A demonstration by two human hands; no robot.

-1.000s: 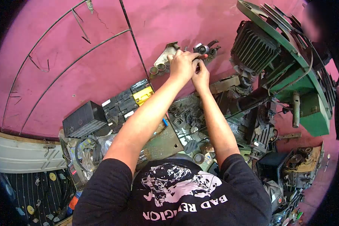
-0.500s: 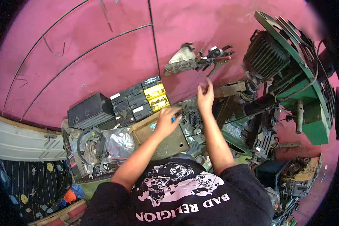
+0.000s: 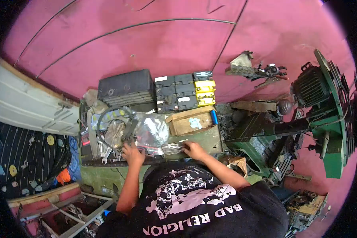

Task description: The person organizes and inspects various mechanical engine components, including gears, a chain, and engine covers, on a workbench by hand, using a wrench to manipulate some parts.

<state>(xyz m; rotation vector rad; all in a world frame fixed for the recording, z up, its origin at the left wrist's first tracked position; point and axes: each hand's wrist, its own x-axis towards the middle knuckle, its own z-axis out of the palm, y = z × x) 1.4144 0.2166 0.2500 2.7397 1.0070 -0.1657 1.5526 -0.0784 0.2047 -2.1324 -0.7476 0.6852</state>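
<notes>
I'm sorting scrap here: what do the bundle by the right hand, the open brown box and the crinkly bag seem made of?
The bundle at the right hand looks like bare steel: grey, glinting bars. The box seems plain cardboard: matte brown, folded flaps. The bag looks like thin clear plastic: wrinkled, shiny.

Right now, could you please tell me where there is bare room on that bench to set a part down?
Bare green bench top lies between the cardboard box and the right hand. Pink floor beyond the batteries is open. Around the left hand, bags and tools crowd.
</notes>
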